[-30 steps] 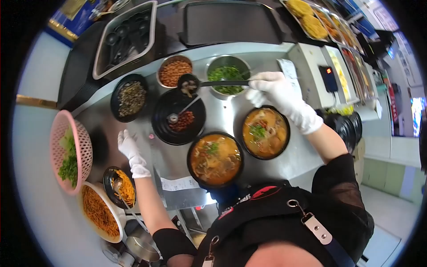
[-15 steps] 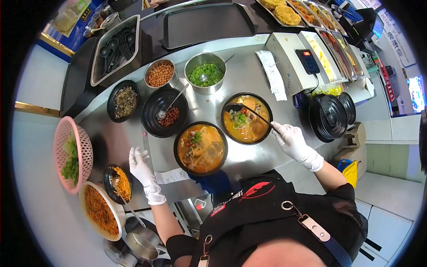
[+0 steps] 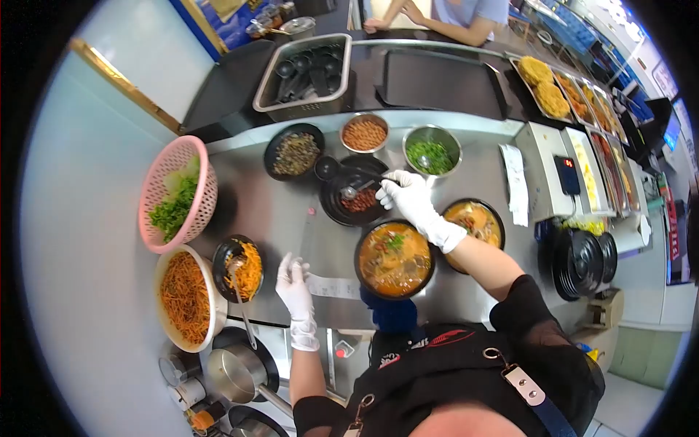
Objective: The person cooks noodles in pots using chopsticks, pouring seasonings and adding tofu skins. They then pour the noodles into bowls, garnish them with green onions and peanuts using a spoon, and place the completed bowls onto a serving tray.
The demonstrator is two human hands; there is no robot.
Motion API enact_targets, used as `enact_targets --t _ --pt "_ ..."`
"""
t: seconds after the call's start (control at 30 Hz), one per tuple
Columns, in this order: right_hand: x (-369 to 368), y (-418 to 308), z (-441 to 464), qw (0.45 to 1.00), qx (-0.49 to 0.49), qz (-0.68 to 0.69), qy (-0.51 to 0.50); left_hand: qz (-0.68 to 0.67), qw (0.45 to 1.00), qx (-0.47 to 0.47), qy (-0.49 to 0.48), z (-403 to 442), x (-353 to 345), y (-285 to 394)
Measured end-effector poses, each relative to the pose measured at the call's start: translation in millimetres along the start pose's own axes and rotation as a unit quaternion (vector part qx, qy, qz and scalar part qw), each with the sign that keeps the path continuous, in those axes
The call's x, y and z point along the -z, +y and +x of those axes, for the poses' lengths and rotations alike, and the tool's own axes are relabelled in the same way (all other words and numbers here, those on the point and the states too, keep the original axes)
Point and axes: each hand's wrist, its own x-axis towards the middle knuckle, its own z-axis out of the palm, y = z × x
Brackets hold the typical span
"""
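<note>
Gloved in white, my right hand (image 3: 411, 200) is closed on the handle of a black ladle (image 3: 326, 168). The ladle's head hangs between the dish of chopped brown-green topping (image 3: 296, 154) and the black bowl (image 3: 335, 211) with red peanuts and a metal spoon. Below that hand lies a soup bowl (image 3: 395, 260); a second soup bowl (image 3: 473, 226) is partly behind my wrist. My left hand (image 3: 295, 295), also gloved, is open and holds nothing, beside a paper slip (image 3: 333, 287) and right of a black bowl of orange shreds (image 3: 250, 273).
Steel pots of peanuts (image 3: 365, 135) and chopped greens (image 3: 431, 157) stand at the back. A pink basket (image 3: 149, 193) and a white tub (image 3: 218, 306) are left. Stacked black bowls (image 3: 579, 262) sit right. Another person's forearms (image 3: 437, 25) rest beyond the counter.
My right hand has carried the ladle from the right soup bowl leftward, past the peanut bowl. The view has shifted, and the other person's arms show more. My left hand stays open.
</note>
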Motion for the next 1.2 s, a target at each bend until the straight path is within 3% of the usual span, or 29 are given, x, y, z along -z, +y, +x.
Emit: enact_targets --t 0.1,0.37,0.67,0.77,0.83,0.97,1.0,1.03,1.13,1.17,1.2 --pt "-29.0 1.7 25.6 0.996 -0.063 0.066 -0.022 -0.006 1.0 0.02 0.018 3.6 8.5 6.4" --pt "-99.8 20.8 117.9 0.991 -0.091 0.1 -0.004 -0.024 0.999 0.021 0.018 47.9 -5.1 1.8" --pt "-98.1 52.9 154.0 0.987 -0.145 0.061 -0.023 0.041 0.998 -0.044 -0.012 113.5 -46.5 18.6" --pt "-87.4 44.3 148.8 0.987 -0.141 -0.039 -0.064 0.052 0.996 -0.066 -0.033 135.1 -59.2 23.3" --pt "-81.2 42.4 148.5 0.98 -0.085 -0.161 -0.081 0.033 0.996 -0.076 -0.045 143.1 -68.4 28.5" --pt "-74.2 50.4 152.3 0.97 -0.017 -0.23 -0.081 0.036 0.995 -0.071 -0.055 146.4 -80.5 23.9" --pt "-71.9 42.1 148.8 0.97 -0.1 -0.192 -0.11 0.039 0.995 -0.067 -0.059 144.9 -80.8 20.0" --pt "-72.9 41.9 147.9 0.97 -0.102 -0.192 -0.107 0.044 0.995 -0.062 -0.06 145.7 -82.0 16.5" --pt "-80.6 65.8 157.5 0.953 -0.023 -0.282 -0.103 0.056 0.996 -0.045 -0.056 143.9 -81.3 13.6" --pt "-81.8 62.1 152.5 0.924 0.086 -0.367 -0.068 0.064 0.996 -0.03 -0.051 143.8 -82.5 13.3" --pt "-79.6 47.1 148.6 0.912 0.097 -0.394 -0.056 0.067 0.996 -0.028 -0.06 145.8 -84.1 14.0"
